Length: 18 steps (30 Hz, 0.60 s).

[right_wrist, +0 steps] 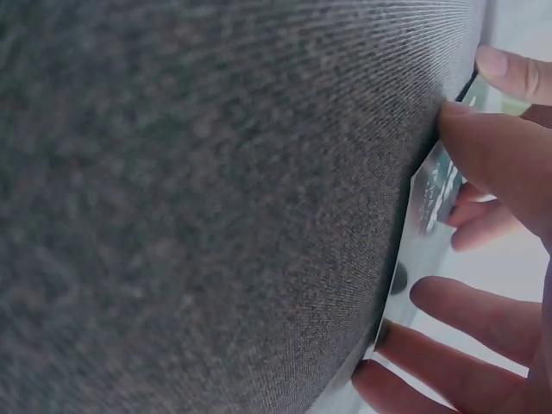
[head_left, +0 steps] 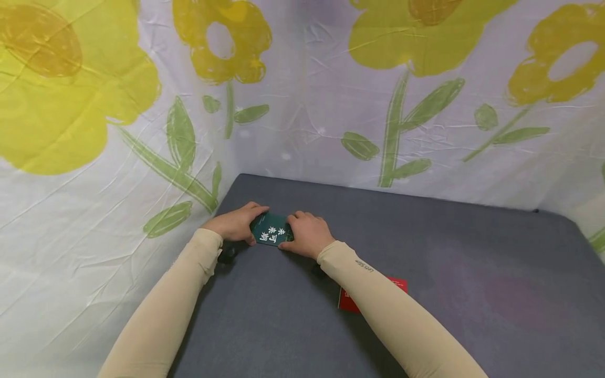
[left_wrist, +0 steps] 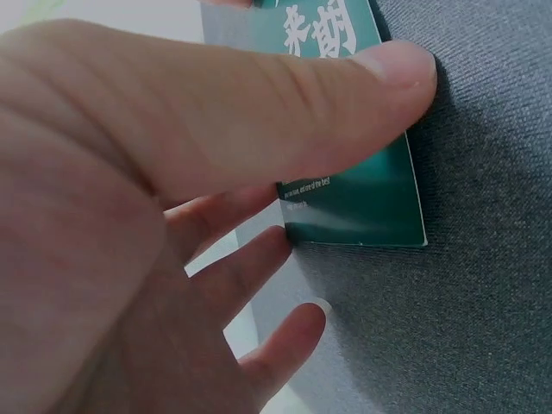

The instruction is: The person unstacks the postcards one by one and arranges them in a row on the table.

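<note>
A small dark green booklet (head_left: pixel 271 231) with large white characters lies at the far left of the grey table. My left hand (head_left: pixel 233 224) holds its left side, the thumb (left_wrist: pixel 379 82) over the near edge and the fingers at the opposite edge. At the other end my right hand (head_left: pixel 309 233) grips the booklet, thumb at the near corner and fingers along the far side. Seen from the right wrist, the booklet (right_wrist: pixel 431 194) shows as a thin slanted strip close over the table surface, partly hidden by the fingers.
Under the right forearm, a red booklet (head_left: pixel 348 302) lies partly hidden on the grey table (head_left: pixel 472 262). White curtains (head_left: pixel 307 105) printed with yellow flowers hang behind and along the left side of the table.
</note>
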Each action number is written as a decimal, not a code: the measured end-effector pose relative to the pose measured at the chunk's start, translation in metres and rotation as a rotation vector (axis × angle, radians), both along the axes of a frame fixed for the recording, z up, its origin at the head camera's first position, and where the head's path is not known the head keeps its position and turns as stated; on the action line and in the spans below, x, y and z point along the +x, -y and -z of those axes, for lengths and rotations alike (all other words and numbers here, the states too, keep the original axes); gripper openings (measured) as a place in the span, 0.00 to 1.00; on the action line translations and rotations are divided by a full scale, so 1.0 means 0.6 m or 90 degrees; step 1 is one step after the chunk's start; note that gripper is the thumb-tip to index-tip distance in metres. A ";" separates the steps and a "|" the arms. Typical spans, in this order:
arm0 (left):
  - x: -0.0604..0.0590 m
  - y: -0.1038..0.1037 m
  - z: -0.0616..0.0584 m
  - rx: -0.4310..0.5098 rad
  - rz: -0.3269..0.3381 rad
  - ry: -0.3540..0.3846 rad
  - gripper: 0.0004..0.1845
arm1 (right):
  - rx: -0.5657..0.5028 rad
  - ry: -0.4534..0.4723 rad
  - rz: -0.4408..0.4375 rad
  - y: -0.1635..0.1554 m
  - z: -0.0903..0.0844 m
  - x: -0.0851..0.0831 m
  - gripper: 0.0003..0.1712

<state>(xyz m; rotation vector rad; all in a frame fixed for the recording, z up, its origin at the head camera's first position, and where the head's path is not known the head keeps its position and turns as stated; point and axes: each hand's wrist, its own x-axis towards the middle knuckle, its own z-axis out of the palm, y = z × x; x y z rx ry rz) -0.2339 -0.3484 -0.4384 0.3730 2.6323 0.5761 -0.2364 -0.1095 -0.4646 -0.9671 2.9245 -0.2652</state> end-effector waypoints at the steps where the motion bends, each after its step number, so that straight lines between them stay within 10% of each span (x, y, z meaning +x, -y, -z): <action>1: 0.000 0.000 0.001 0.001 0.002 -0.005 0.56 | 0.000 0.001 0.001 -0.001 -0.001 0.000 0.42; 18: 0.030 -0.017 0.000 -0.016 -0.026 -0.077 0.58 | -0.022 0.012 0.006 -0.093 -0.015 0.013 0.51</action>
